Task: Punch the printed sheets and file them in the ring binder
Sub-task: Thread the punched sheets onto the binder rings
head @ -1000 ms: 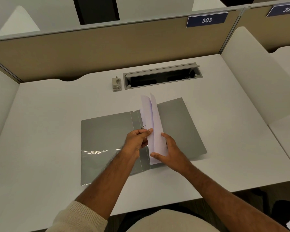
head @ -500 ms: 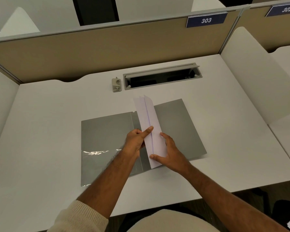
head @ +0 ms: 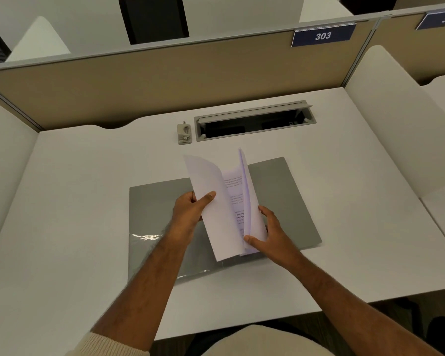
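Now the grey ring binder (head: 288, 201) is laid open flat on the white surface (head: 75, 201), and the printed sheets (head: 224, 209) are held fanned above its spine. One leaf is pinched by the left hand (head: 188, 214); the rest are gripped by the right hand (head: 270, 232). The hole punch (head: 184, 133) is left well apart, toward the far edge.

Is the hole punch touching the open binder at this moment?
Apart. The head view shows the hole punch up by the cable tray, with bare white desk between it and the binder.
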